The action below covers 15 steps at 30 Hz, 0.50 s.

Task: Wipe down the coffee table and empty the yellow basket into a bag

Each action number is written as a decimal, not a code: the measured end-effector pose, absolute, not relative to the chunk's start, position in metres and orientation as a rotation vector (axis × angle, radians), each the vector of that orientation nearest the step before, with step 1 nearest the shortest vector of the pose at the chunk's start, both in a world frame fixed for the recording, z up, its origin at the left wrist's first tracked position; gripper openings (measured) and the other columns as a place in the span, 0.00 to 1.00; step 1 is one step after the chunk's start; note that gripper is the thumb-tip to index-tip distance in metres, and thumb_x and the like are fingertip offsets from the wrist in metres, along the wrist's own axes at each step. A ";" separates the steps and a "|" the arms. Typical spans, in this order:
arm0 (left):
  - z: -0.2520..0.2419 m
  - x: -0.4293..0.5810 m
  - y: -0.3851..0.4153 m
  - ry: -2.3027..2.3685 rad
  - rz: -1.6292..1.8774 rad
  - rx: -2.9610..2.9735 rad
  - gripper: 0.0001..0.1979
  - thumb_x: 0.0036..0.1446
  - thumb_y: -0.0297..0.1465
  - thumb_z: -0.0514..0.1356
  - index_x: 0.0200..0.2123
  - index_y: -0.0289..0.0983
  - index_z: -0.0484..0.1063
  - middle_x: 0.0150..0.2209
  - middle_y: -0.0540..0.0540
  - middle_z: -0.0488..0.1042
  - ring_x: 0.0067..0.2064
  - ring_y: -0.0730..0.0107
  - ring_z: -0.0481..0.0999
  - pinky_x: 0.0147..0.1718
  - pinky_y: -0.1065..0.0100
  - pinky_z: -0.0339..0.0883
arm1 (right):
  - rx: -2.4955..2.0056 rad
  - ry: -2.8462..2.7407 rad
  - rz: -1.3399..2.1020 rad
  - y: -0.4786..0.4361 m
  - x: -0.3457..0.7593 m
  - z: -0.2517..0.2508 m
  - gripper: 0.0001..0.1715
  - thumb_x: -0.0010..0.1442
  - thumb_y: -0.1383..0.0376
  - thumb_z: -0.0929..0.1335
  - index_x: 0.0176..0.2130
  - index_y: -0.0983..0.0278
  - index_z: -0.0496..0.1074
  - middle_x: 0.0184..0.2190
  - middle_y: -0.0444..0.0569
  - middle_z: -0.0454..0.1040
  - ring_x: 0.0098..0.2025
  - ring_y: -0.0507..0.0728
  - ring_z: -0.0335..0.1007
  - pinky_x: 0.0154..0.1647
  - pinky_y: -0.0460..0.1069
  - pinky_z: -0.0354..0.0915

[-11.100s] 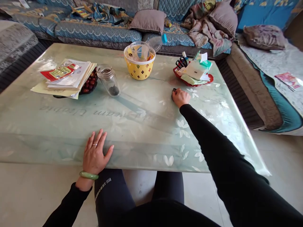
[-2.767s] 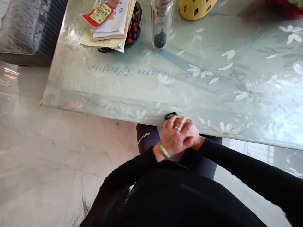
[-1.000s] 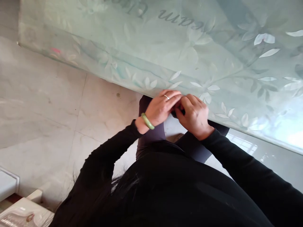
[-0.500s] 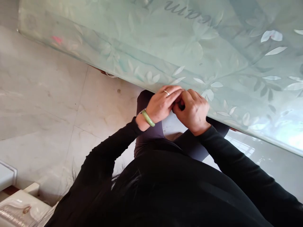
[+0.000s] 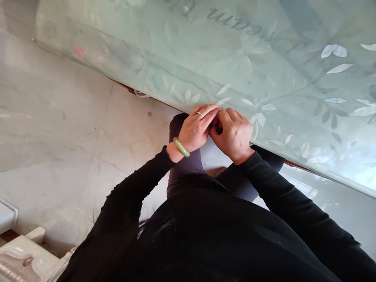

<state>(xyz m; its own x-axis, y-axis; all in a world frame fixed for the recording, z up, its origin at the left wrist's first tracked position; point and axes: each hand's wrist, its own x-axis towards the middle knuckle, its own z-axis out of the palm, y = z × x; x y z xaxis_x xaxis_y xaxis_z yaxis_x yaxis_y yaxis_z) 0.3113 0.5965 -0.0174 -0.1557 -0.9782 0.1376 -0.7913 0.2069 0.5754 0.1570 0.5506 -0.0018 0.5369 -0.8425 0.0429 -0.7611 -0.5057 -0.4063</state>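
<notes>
Only a small, plain black patch of the object (image 5: 219, 129) shows, beside the table (image 5: 182, 51) edge in the curled right hand (image 5: 234, 132), the left hand (image 5: 196, 128) pressed alongside, its grip impossible to tell.

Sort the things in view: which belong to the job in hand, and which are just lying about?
Job in hand:
left hand
right hand
small black object, mostly hidden between them

Just about:
pale printed box-like item, lower left
pale-green leaf-patterned tabletop
</notes>
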 end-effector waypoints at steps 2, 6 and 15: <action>-0.018 0.304 0.598 -2.012 -0.513 1.633 0.22 0.72 0.25 0.48 0.64 0.34 0.70 0.62 0.37 0.76 0.64 0.57 0.74 0.67 0.53 0.67 | -2.459 1.315 -0.334 0.551 0.150 0.000 0.04 0.57 0.70 0.65 0.32 0.60 0.66 0.29 0.48 0.67 0.32 0.57 0.59 0.32 0.53 0.50; -0.019 0.275 0.599 -2.052 -0.584 1.580 0.23 0.73 0.25 0.47 0.65 0.36 0.69 0.64 0.39 0.75 0.66 0.57 0.73 0.68 0.53 0.67 | -2.479 1.377 -0.344 0.556 0.121 0.004 0.05 0.57 0.69 0.66 0.30 0.60 0.64 0.28 0.48 0.66 0.31 0.56 0.58 0.31 0.52 0.49; -0.019 0.308 0.598 -1.986 -0.528 1.630 0.23 0.72 0.25 0.47 0.65 0.32 0.69 0.63 0.35 0.75 0.65 0.56 0.73 0.68 0.50 0.66 | -2.453 1.285 -0.349 0.549 0.156 0.000 0.06 0.55 0.72 0.65 0.32 0.60 0.66 0.29 0.47 0.66 0.31 0.56 0.58 0.32 0.52 0.50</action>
